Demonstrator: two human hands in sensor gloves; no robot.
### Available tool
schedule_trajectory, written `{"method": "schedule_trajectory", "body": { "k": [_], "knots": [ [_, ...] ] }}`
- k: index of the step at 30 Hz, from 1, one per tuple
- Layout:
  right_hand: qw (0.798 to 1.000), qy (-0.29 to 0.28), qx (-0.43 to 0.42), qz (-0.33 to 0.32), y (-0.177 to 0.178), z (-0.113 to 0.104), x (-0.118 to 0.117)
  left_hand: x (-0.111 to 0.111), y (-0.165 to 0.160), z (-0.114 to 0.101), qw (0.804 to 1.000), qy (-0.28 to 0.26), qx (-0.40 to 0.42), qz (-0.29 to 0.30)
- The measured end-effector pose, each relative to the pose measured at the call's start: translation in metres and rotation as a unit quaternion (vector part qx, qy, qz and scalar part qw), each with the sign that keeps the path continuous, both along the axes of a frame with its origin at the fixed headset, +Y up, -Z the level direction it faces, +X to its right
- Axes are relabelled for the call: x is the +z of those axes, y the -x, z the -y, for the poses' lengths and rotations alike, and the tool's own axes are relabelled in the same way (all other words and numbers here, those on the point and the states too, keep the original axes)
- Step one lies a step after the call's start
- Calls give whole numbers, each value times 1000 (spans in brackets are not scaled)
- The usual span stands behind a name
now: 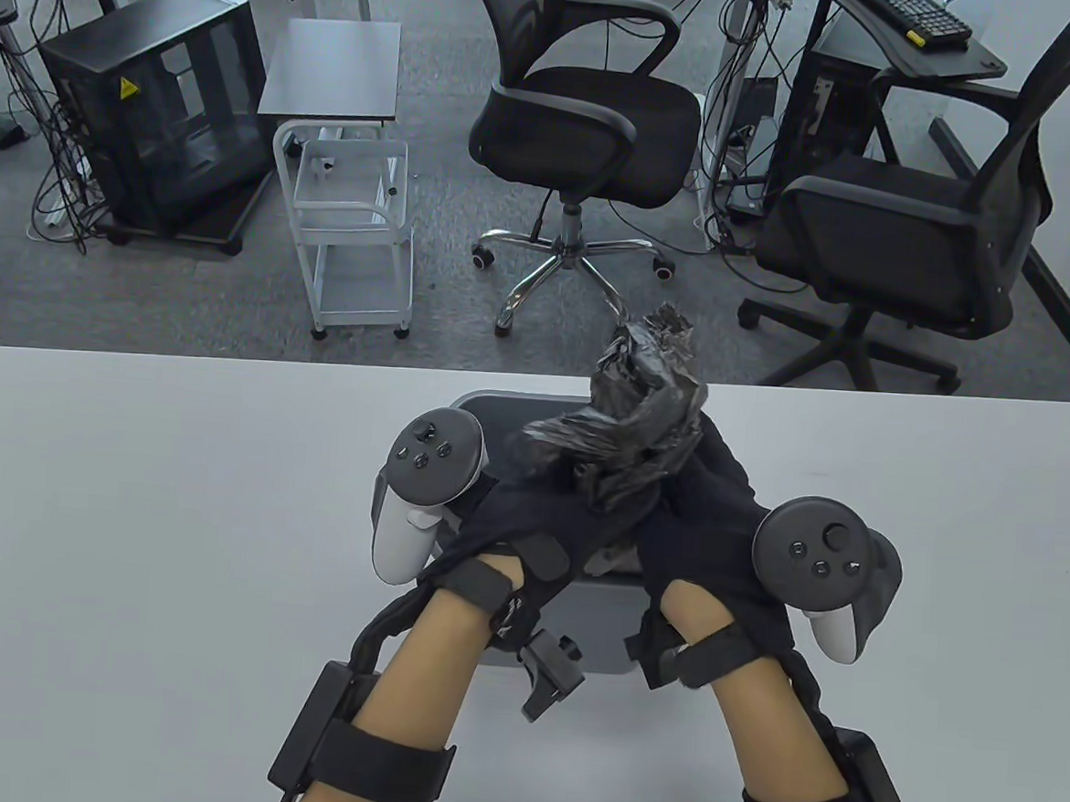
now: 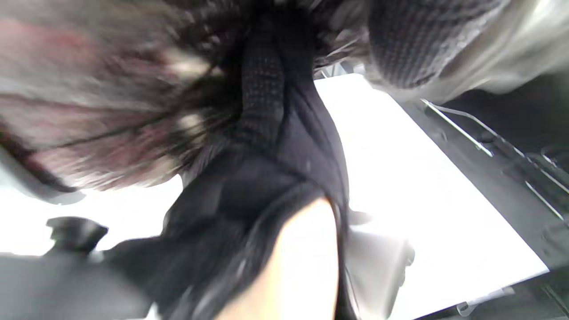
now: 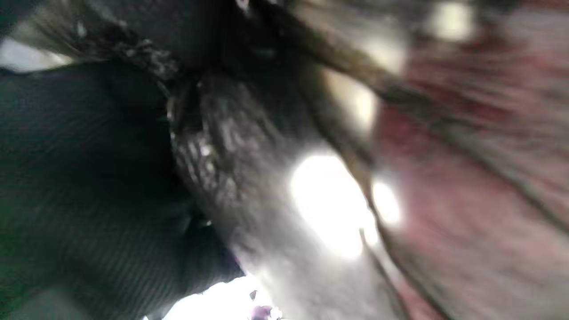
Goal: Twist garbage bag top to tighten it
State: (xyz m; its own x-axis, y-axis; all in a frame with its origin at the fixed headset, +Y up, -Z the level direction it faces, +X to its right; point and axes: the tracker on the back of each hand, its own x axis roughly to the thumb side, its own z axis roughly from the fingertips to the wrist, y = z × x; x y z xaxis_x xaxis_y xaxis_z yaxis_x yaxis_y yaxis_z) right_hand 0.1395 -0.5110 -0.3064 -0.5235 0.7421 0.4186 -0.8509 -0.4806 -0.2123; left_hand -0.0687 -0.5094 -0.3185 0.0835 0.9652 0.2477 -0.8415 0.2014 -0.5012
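Note:
The gathered top of a dark grey garbage bag [image 1: 638,399] stands up in a crumpled, twisted bunch above a grey bin [image 1: 489,409] at the table's middle. My left hand [image 1: 527,519] and my right hand [image 1: 710,523] meet side by side under the bunch and both grip the bag's neck. The bag's body is hidden beneath my hands. In the left wrist view the stretched bag film [image 2: 89,111] fills the upper left, blurred, beside the glove. In the right wrist view the bag [image 3: 275,186] is close and blurred, with the glove at left.
The white table [image 1: 125,501] spreads to both sides of the bin. Beyond its far edge stand two black office chairs [image 1: 600,122], a white wire cart [image 1: 355,224] and a black computer case [image 1: 152,109] on grey carpet.

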Motion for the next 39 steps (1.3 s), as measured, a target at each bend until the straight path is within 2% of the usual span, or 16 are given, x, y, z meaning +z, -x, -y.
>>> {"method": "schedule_trajectory", "body": {
  "k": [3,5,6,9,11,17,21,27,30,34,39],
  "knots": [
    [999,18,-38,-8,-5,-1,-4,7,21,-7,996,-41,-8,-74],
    [998,22,-66,-9,-9,-1,-5,11,36,-10,991,-65,-47,-111],
    [997,22,-73,-8,-11,-2,-5,13,41,-11,985,-79,-94,-124],
    [997,27,-74,-13,-10,-4,-6,14,34,-8,968,-64,-222,-99],
    [997,26,-74,-21,-5,-6,-5,12,21,-4,960,-59,-261,-80],
    [996,37,-58,-59,6,-15,0,3,-17,4,961,-92,-234,-115],
    [993,47,-60,-91,6,-21,2,1,-21,3,955,-116,-215,-167],
    [989,44,-54,-131,14,-33,12,5,-10,-2,954,-139,-100,-247],
    [988,37,-44,-145,15,-39,16,10,-5,-10,953,-146,-101,-245],
    [979,30,-50,-197,13,-38,31,16,7,-22,961,-133,-100,-221],
    [982,5,-24,-187,-7,-27,54,25,23,-12,973,-89,-71,-203]
  ]
}}
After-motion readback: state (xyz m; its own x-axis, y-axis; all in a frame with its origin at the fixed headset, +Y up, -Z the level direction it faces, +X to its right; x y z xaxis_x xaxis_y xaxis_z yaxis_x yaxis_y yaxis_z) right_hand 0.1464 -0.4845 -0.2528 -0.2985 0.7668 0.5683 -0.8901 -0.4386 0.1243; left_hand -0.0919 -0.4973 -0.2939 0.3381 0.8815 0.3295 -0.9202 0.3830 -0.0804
